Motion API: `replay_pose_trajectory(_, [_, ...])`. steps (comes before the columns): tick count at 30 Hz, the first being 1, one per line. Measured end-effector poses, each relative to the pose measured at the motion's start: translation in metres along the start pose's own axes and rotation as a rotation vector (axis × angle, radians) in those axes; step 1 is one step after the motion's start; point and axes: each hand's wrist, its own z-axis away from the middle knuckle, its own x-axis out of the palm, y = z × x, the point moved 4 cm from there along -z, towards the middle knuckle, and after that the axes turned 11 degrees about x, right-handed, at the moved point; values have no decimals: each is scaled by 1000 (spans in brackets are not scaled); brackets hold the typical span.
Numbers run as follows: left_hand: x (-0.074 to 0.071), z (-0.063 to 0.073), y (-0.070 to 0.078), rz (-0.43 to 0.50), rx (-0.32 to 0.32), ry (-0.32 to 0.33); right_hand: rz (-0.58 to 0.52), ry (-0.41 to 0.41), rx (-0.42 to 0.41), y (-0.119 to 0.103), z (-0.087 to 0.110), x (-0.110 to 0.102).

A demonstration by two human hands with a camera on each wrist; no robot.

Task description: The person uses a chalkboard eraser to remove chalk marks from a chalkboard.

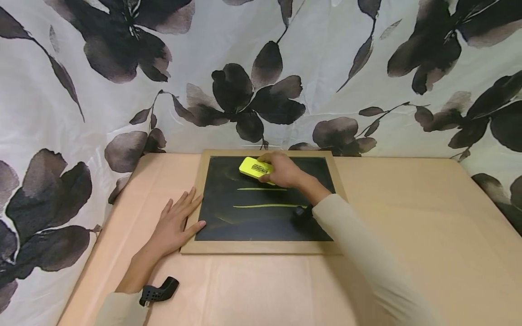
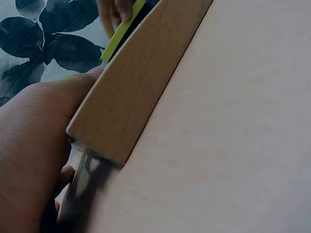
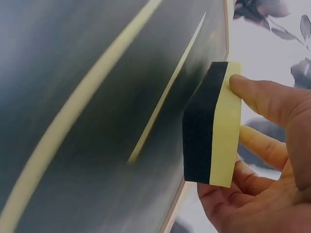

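My right hand (image 1: 283, 171) grips a yellow chalkboard eraser (image 1: 249, 167) by its right end, thumb on one side and fingers on the other. In the right wrist view the eraser (image 3: 226, 131) shows a black felt layer facing the board; whether it touches cannot be told. The chalkboard (image 1: 261, 228) has a light wooden frame and lies on the table. Two yellow chalk lines (image 1: 261, 189) run across it below the eraser, with faint smudges around. My left hand (image 1: 173, 226) rests on the frame's left edge, fingers straight and thumb reaching over the wood.
The light wooden table (image 1: 408, 217) extends on both sides of the board. A white cloth with dark flowers (image 1: 248, 104) hangs behind it and at the left. A black wrist device (image 1: 159, 292) sits on the left forearm.
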Motion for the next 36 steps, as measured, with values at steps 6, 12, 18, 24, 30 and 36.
replay_pose_trajectory(6, [-1, 1, 0, -1, -2, -4, 20, 84, 78, 53, 34, -20])
replay_pose_trajectory(12, [1, 4, -1, -14, -1, 9, 26, 128, 96, 88, 63, -28])
replay_pose_trajectory(18, [3, 6, 0, 4, 2, 18, -18, 132, 69, 101, 72, -27])
replay_pose_trajectory(24, [4, 4, 1, -9, 6, 23, -96, 135, 62, 105, 72, -27])
replay_pose_trajectory(30, [6, 4, 0, -11, 9, 16, -153, 139, 61, 104, 72, -21])
replay_pose_trajectory(36, [6, 4, 4, -14, 13, 20, -122, 169, 37, 92, 72, -15])
